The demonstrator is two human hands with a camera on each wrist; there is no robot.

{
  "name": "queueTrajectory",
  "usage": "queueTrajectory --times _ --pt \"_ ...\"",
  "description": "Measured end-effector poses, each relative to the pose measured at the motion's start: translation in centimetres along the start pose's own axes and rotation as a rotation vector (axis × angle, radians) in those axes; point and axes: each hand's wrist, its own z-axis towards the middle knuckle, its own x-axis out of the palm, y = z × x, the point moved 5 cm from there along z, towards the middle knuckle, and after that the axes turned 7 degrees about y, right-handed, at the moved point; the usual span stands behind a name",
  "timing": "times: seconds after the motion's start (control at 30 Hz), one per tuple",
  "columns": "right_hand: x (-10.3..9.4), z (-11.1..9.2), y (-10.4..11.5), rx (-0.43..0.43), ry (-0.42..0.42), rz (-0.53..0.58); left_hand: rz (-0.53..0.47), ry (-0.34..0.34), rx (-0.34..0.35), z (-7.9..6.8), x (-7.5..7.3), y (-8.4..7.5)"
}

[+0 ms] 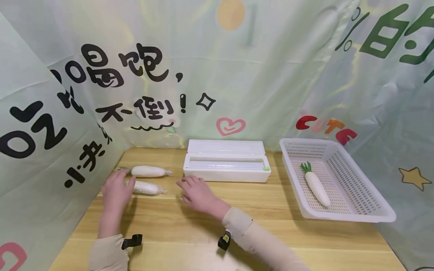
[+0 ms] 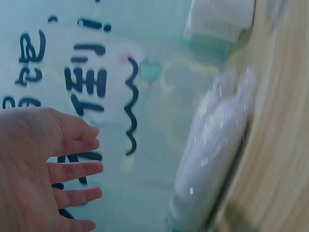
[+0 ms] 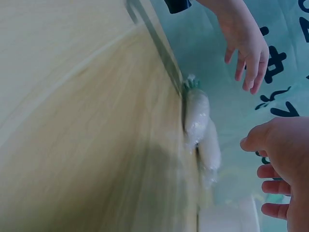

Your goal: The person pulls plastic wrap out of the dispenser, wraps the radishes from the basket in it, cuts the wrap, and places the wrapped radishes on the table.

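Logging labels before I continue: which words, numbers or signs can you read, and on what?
All on the pale green fabric backdrop:
"吃", black
"喝饱,", black
"不倒!", black
"CUTE", multicoloured
"的", green
"%"-like mark, green
Black characters near the left fold: too distorted to read.
White rectangular lidded box, white perforated plastic basket: no readable text.

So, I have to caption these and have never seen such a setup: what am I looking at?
There's no robot: these are a person's bare left hand and right hand. The big view comes from a camera on the head, looking down; the other two come from cameras worn on each wrist. On the wooden table, at the left, lie two wrapped white radishes; an open white box stands near the middle; at the right, a basket holds an unwrapped radish. Neither hand holds anything.
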Motion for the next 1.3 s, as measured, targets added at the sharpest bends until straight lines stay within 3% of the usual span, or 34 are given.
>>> queueTrajectory --times 0.2,0.37,0.47,0.7,0.93,1.1,1.3 --pt "-1.3 -2.2 -2.3 0.011 -0.033 0.009 -0.055 -0.162 0.156 -0.4 0.6 -3.7" --pt "-1.8 -4.3 -4.5 0.041 -0.095 0.049 -0.066 -0.234 0.295 -0.7 1.7 -6.7" --pt "-1.7 -5.6 -5.8 0.063 -0.13 0.077 -0.057 -0.222 0.329 -1.0 2.6 -7.9" --pt "-0.9 -8.6 -8.4 0.118 -0.195 0.163 -0.038 -0.108 0.361 -1.5 5.3 -9.6" --pt "-0.3 -11.8 -10.7 0.119 -0.365 0.192 -0.028 -0.002 0.356 -1.8 7.6 -10.6" --pt "-0.2 -13.4 -13.0 0.147 -0.431 0.19 -0.037 0.014 0.37 -1.5 8.4 -10.9" --pt "-1.3 -14.5 -16.0 0.187 -0.545 0.193 -0.042 0.026 0.368 -0.1 8.8 -11.3"
